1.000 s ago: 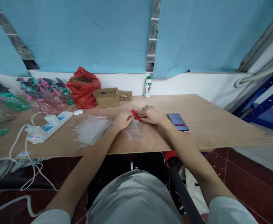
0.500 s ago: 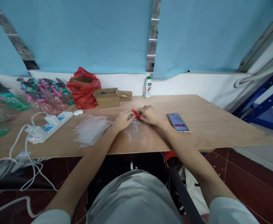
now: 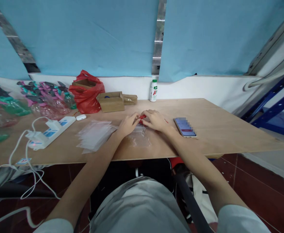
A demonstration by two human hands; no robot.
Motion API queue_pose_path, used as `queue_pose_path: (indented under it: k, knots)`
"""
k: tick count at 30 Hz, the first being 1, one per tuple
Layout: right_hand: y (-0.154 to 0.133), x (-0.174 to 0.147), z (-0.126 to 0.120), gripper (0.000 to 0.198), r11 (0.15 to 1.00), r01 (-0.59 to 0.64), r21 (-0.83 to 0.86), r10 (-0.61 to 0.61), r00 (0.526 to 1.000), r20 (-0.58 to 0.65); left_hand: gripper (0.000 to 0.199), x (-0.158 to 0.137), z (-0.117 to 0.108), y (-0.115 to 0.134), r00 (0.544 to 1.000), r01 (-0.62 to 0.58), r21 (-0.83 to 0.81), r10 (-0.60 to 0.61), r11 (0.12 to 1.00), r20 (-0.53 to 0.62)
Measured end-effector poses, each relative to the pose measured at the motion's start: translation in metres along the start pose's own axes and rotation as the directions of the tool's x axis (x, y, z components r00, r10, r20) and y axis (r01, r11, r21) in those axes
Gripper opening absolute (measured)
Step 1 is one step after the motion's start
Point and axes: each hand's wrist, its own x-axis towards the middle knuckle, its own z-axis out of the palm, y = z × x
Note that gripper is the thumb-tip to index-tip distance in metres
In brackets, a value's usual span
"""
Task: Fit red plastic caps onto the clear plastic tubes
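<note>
My left hand and my right hand meet over the middle of the table. Fingers of both are closed on a small red item; its kind is too small and covered to make out. Just below the hands a row of thin, clear sticks or tubes lies flat on the wood, its upper end partly hidden by my fingers. To the left of my left forearm is a fanned stack of clear plastic bags. A thin red sliver shows at the outer side of my right hand.
Right of my right forearm lies a phone. A white bottle with a green cap stands by the wall. Further left are cardboard boxes, a red plastic bag, a white earbud case, a power strip and several spray bottles.
My hands have closed in slightly around the red item, so less of it shows. A red sliver now appears to the right of my right hand.
</note>
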Motion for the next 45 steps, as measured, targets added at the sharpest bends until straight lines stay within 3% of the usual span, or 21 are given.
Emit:
queue_pose_path:
  k: [6,13,19,30,45]
  knots:
    - [-0.005,0.002,0.003,0.025,0.998,-0.045,-0.049,0.047,0.998,0.042,0.022,-0.002,-0.001,0.005,0.998,0.004,0.047,-0.008,0.999,0.070]
    - [-0.015,0.003,0.003,0.030,0.982,-0.154,-0.108,0.160,0.986,0.048,0.033,-0.002,-0.002,0.012,0.994,0.033,0.252,-0.057,0.967,0.088]
    - [-0.022,0.004,0.002,0.037,0.964,-0.209,-0.165,0.229,0.967,0.115,0.045,-0.002,-0.003,0.012,0.992,0.044,0.335,-0.083,0.941,0.100]
    - [-0.022,0.004,-0.001,0.046,0.961,-0.139,-0.241,0.190,0.960,0.206,0.038,-0.004,-0.003,0.008,0.996,-0.024,0.316,-0.004,0.948,0.088]
    - [-0.021,0.004,0.009,0.037,0.973,-0.133,-0.191,0.163,0.975,0.151,0.041,-0.002,-0.004,0.007,0.991,-0.081,0.275,0.049,0.958,0.122]
